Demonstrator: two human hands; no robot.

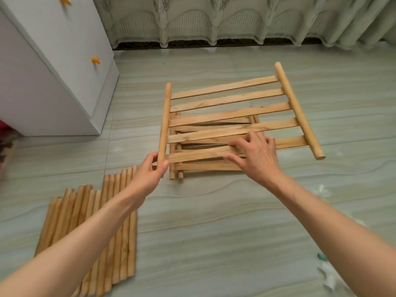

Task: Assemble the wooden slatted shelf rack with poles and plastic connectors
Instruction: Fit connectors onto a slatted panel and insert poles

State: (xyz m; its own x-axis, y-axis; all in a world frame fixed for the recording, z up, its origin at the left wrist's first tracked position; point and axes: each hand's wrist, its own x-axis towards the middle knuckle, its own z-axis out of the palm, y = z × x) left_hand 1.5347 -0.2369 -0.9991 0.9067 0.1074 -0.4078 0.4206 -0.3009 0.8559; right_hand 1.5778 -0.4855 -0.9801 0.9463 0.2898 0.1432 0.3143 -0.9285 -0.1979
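A wooden slatted shelf panel [227,102] with a round rail at each side lies tilted on top of other slatted panels [205,166] stacked on the floor. My left hand [153,170] grips the near end of the top panel's left rail [165,116]. My right hand [255,155] holds the nearest slat of that panel, thumb under its front edge and fingers over the top. A row of several loose wooden poles [111,228] lies side by side on the floor at the lower left, partly under my left forearm. No connector is clearly visible.
A white cabinet [53,67] with orange knobs stands at the left. A lace curtain [235,20] hangs along the far wall. Crumpled clear plastic wrapping [327,275] and a small green object [321,256] lie at the right edge. The tiled floor [214,232] spreads between my arms.
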